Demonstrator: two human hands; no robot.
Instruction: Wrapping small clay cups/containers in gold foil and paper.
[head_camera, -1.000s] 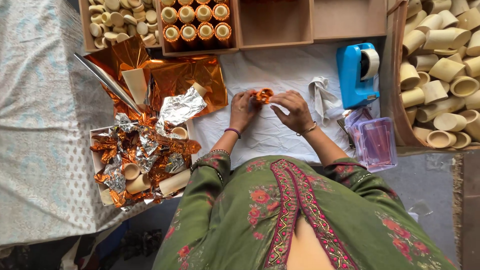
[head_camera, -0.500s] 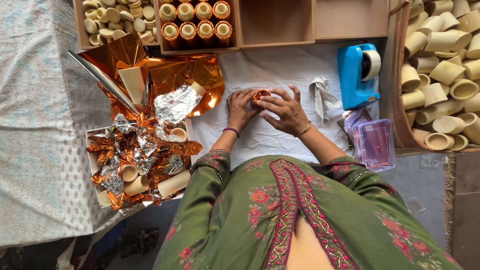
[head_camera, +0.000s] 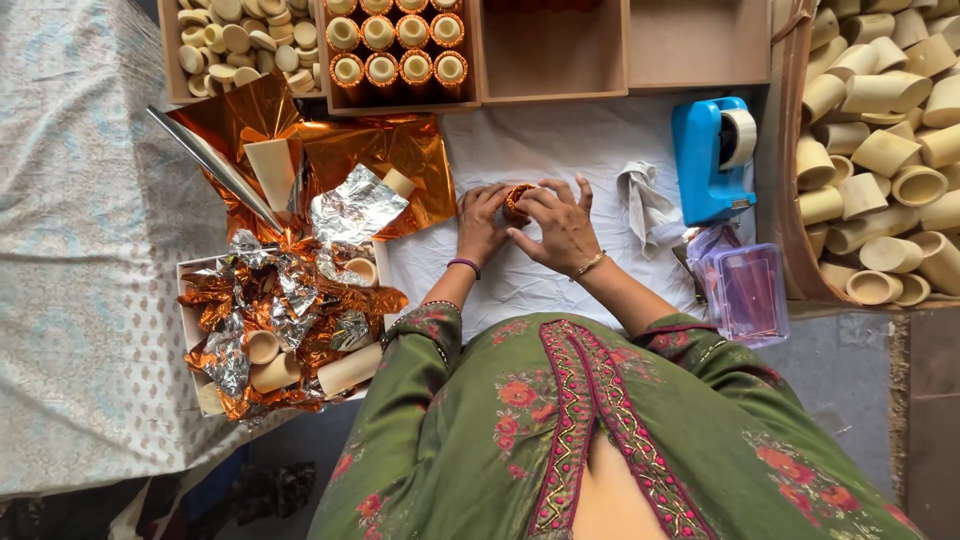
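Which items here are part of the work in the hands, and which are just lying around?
In the job:
- left hand and right hand, together on the foil-wrapped cup
- orange foil sheets
- finished wrapped cups in the box

Lying about:
- blue tape dispenser
- white rag
- clear plastic box
- foil scraps

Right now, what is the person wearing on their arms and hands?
Green sleeves with red flowers and beaded edging reach about the elbows. The left hand has a dark purple band at the wrist. The right hand has a thin gold bracelet at its wrist. No gloves; I can't make out any rings.
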